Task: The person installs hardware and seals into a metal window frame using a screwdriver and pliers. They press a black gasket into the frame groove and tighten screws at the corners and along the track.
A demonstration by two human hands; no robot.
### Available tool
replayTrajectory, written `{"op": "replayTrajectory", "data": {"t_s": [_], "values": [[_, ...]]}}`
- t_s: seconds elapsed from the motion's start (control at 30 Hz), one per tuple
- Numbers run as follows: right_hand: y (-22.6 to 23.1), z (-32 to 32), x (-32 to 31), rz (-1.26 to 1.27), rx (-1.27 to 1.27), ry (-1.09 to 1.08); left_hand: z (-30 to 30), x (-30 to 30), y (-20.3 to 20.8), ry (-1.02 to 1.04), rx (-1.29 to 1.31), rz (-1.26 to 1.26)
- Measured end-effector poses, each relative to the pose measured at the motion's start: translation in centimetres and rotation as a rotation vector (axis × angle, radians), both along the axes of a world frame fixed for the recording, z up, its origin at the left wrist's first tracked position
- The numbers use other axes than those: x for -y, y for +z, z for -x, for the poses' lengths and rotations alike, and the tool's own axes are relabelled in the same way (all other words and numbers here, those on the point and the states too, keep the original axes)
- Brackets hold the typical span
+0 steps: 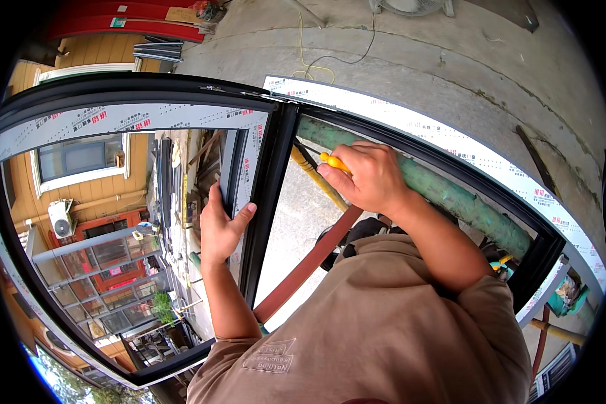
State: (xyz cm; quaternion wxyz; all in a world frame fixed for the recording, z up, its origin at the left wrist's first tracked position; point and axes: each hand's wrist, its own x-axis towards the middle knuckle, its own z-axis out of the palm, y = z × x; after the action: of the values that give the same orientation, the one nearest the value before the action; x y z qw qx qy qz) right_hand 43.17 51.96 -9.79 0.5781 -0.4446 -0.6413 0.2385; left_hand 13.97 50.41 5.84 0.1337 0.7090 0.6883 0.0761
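Observation:
A black window frame [271,195] with white printed protective film spans the view, its upright bar near the middle. My right hand [370,176] is closed around a yellow-handled screwdriver [332,161], held over the right-hand opening. The screwdriver's dark shaft points left toward the upright bar; whether its tip touches the bar I cannot tell. On the left, my left hand [223,227] lies against the film-edged inner side of the glazed sash [131,120], beside the bar. Its thumb and forefinger are spread, with nothing seen in them; the other fingers are partly hidden.
A green, worn pipe [451,192] runs beneath the right opening, with a yellow pole [320,178] and a reddish-brown strip [310,262] near it. Cables [303,57] and a fan [411,7] are on the concrete floor beyond. Dark profiles [158,48] lie at the upper left.

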Motion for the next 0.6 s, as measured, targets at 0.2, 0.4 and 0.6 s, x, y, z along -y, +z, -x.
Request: {"op": "replayTrajectory", "data": {"t_s": [0.2,0.4,0.6], "values": [[0.1,-0.1,-0.1,0.027,0.013,0.046,1.1,0.1,-0.3,0.038,0.032,0.021],[-0.1,-0.1,0.0,0.086,0.037,0.054,1.0,-0.3,-0.2,0.014,0.06,0.077],[-0.6,0.7,-0.3,0.115,0.013,0.0,1.3,-0.5,-0.3,-0.007,0.119,0.105]]}}
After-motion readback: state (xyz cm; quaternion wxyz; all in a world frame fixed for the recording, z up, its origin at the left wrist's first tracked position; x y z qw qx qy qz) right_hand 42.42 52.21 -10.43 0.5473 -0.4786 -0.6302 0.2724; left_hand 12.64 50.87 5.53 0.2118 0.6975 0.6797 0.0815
